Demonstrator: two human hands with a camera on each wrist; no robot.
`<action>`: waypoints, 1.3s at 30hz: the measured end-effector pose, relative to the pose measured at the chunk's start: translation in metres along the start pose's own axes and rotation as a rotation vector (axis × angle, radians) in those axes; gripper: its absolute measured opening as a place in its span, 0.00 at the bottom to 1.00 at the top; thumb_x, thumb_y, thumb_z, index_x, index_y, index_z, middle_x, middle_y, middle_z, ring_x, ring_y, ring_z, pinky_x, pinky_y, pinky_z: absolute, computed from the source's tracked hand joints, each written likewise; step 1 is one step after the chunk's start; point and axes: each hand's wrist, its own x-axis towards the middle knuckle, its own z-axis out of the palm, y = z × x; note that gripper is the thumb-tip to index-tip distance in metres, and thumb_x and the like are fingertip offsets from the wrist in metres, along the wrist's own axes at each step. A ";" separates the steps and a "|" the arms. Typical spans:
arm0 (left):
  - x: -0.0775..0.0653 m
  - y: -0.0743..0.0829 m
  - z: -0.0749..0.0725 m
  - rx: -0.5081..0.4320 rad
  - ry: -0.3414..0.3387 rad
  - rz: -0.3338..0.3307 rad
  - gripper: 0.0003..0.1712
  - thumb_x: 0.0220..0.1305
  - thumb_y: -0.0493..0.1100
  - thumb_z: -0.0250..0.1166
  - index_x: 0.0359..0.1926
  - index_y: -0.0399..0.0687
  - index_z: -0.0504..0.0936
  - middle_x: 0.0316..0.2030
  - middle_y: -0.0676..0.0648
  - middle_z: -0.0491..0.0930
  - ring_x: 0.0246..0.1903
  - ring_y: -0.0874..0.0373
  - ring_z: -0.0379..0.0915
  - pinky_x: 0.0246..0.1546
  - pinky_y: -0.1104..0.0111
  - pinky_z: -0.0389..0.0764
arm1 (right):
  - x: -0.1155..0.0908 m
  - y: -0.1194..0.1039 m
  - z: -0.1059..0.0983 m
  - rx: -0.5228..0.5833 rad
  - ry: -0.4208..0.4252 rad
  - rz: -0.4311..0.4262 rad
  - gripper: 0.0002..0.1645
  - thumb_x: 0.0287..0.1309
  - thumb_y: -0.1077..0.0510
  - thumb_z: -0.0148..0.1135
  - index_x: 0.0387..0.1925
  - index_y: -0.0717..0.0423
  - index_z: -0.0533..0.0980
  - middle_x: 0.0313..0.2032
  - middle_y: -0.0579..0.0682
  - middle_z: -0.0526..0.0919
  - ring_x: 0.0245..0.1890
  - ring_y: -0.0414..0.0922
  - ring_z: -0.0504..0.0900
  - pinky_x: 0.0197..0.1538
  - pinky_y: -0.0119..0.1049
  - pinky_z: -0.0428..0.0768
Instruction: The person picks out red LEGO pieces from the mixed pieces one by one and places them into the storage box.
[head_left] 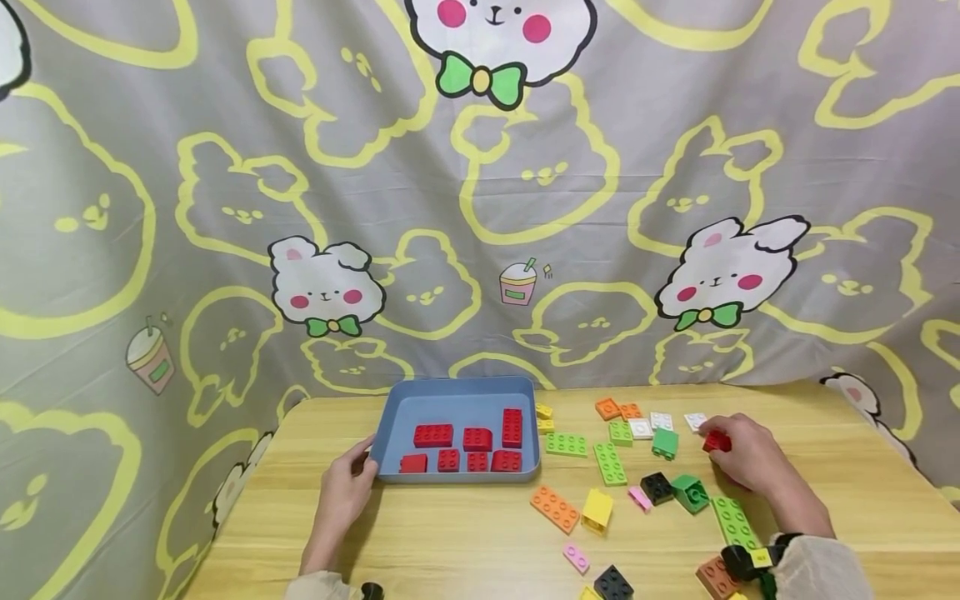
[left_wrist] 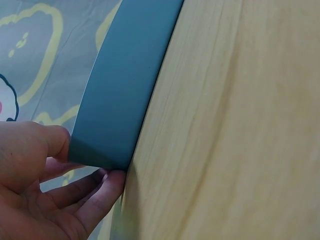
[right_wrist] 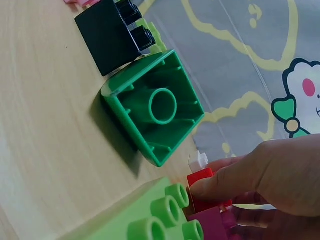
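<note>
My left hand (head_left: 347, 485) holds the left front corner of a blue tray (head_left: 459, 478). In the left wrist view the thumb is against the tray's corner and the fingertips touch its lower edge. Several red building bricks, such as a long one (head_left: 432, 435), lie inside the tray. On the right, my right hand (head_left: 753, 460) pinches a red building brick (right_wrist: 201, 186) between thumb and fingers. Close below that brick is a magenta brick (right_wrist: 209, 223), partly hidden. A green brick (right_wrist: 155, 107) lies open side showing near the hand, beside a light green brick (right_wrist: 145, 215).
Loose bricks spread over the right half of the wooden table (head_left: 450, 542): orange (head_left: 555, 508), yellow (head_left: 597, 510), black (head_left: 657, 488), pink (head_left: 576, 557), white (head_left: 661, 421) and brown (head_left: 716, 577). Behind the table hangs a patterned grey curtain (head_left: 420, 200).
</note>
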 end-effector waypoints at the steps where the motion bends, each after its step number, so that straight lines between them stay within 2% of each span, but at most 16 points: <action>1: 0.000 0.000 0.000 0.001 0.002 0.003 0.26 0.63 0.32 0.56 0.63 0.36 0.77 0.47 0.33 0.83 0.45 0.46 0.78 0.48 0.51 0.77 | 0.000 0.000 0.000 0.002 -0.006 0.002 0.16 0.43 0.72 0.69 0.39 0.68 0.81 0.33 0.64 0.78 0.32 0.56 0.76 0.34 0.53 0.78; 8: 0.000 0.000 -0.001 0.006 0.003 0.002 0.26 0.63 0.33 0.56 0.63 0.37 0.77 0.46 0.34 0.84 0.44 0.47 0.79 0.46 0.52 0.78 | -0.001 0.000 -0.002 -0.002 -0.011 0.004 0.16 0.44 0.72 0.68 0.40 0.69 0.81 0.33 0.64 0.78 0.32 0.56 0.76 0.34 0.53 0.78; 12: 0.000 0.000 0.000 0.010 0.006 0.010 0.26 0.63 0.33 0.56 0.63 0.37 0.77 0.46 0.34 0.84 0.44 0.47 0.79 0.45 0.52 0.78 | -0.001 -0.003 -0.006 -0.004 -0.002 0.004 0.19 0.44 0.72 0.69 0.43 0.71 0.80 0.34 0.66 0.79 0.33 0.57 0.76 0.35 0.56 0.78; 17: 0.000 -0.001 0.001 0.015 0.018 0.017 0.26 0.62 0.32 0.56 0.62 0.37 0.78 0.45 0.34 0.84 0.42 0.47 0.79 0.45 0.52 0.78 | 0.001 -0.012 -0.014 0.000 0.007 0.002 0.22 0.44 0.69 0.71 0.46 0.72 0.80 0.36 0.69 0.78 0.34 0.60 0.77 0.37 0.59 0.80; 21: 0.001 -0.001 0.001 0.016 0.022 0.012 0.26 0.62 0.33 0.56 0.62 0.37 0.78 0.45 0.35 0.85 0.42 0.48 0.79 0.45 0.53 0.78 | 0.000 -0.019 -0.021 0.014 0.017 -0.012 0.24 0.45 0.67 0.72 0.47 0.73 0.79 0.37 0.70 0.78 0.34 0.60 0.77 0.36 0.58 0.80; 28: 0.001 -0.001 0.000 0.010 0.010 0.002 0.26 0.62 0.33 0.56 0.63 0.37 0.78 0.45 0.35 0.84 0.42 0.48 0.79 0.44 0.54 0.78 | 0.000 -0.031 -0.030 0.007 0.028 -0.038 0.23 0.46 0.70 0.69 0.48 0.73 0.78 0.41 0.72 0.78 0.37 0.61 0.77 0.38 0.60 0.79; 39: 0.000 0.001 -0.001 -0.003 0.003 0.011 0.25 0.64 0.32 0.55 0.62 0.36 0.77 0.45 0.33 0.84 0.41 0.48 0.79 0.42 0.55 0.78 | 0.001 -0.054 -0.034 0.007 0.057 -0.094 0.23 0.47 0.70 0.70 0.48 0.72 0.79 0.44 0.72 0.79 0.40 0.64 0.78 0.41 0.62 0.79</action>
